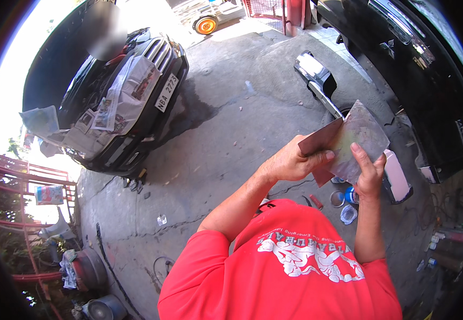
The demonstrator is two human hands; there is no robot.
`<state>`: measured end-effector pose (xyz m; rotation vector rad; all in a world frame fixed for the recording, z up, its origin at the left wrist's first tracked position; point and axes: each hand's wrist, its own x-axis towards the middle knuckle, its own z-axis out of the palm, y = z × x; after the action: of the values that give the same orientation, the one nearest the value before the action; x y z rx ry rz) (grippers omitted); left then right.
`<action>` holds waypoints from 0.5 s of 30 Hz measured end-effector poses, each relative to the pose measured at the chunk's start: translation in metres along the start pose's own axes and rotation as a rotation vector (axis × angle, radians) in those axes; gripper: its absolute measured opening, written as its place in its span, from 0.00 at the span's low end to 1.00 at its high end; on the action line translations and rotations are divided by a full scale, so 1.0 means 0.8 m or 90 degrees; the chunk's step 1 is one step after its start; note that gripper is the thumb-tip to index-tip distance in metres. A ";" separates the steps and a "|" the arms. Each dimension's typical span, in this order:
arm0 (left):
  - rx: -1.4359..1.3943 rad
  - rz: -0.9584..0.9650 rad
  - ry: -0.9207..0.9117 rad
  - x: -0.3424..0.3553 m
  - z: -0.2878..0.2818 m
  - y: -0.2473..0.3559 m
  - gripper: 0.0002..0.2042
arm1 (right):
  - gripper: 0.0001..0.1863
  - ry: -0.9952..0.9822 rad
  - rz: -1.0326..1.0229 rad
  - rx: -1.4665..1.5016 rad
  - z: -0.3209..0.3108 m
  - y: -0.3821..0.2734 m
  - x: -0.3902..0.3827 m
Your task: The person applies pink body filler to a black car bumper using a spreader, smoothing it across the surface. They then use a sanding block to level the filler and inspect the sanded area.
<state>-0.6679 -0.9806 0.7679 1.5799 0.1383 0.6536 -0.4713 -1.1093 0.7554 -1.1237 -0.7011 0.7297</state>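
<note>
My left hand (291, 160) grips a stiff reddish-brown sheet (319, 136), thumb on top; part of it also shows below the fingers. Against its right side lies a thin grey sheet (367, 130) with a yellowish smear, pinched by my right hand (369, 173) with the thumb on its face. The two sheets overlap or touch near the left thumb; which one lies on top there is hard to tell. Both are held up in front of my red shirt (290, 266). Below my right hand, on the floor, are a blue can (352, 195) and a crumpled clear plastic piece (349, 215).
A dark vehicle (173, 69) with newspaper (130, 88) over its front stands left; a black vehicle (429, 69) stands right. A chrome-and-black part (314, 69) and a pink-faced panel (398, 173) lie beyond my hands. A red metal frame (29, 218) borders the left.
</note>
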 end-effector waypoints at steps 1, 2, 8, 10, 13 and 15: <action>0.065 0.047 -0.018 0.001 -0.003 0.000 0.20 | 0.15 -0.031 -0.001 -0.037 0.003 -0.007 -0.001; 0.037 0.001 -0.067 0.001 -0.006 0.000 0.20 | 0.14 -0.060 -0.001 -0.074 0.006 -0.014 -0.001; -0.066 -0.125 -0.256 -0.008 -0.015 -0.025 0.28 | 0.13 -0.347 -0.003 -0.230 0.018 -0.031 -0.002; 0.024 -0.132 -0.221 -0.009 -0.018 -0.039 0.29 | 0.13 -0.343 0.020 -0.201 0.020 -0.022 -0.004; -0.140 -0.159 -0.288 -0.005 -0.022 -0.058 0.39 | 0.16 -0.263 0.088 0.016 0.021 -0.004 -0.004; -0.388 -0.109 -0.231 -0.006 -0.010 -0.068 0.63 | 0.21 -0.224 0.112 0.240 0.018 0.005 0.003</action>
<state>-0.6599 -0.9681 0.7146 1.0556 -0.1818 0.2289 -0.4819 -1.0987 0.7555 -0.7218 -0.7250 1.1747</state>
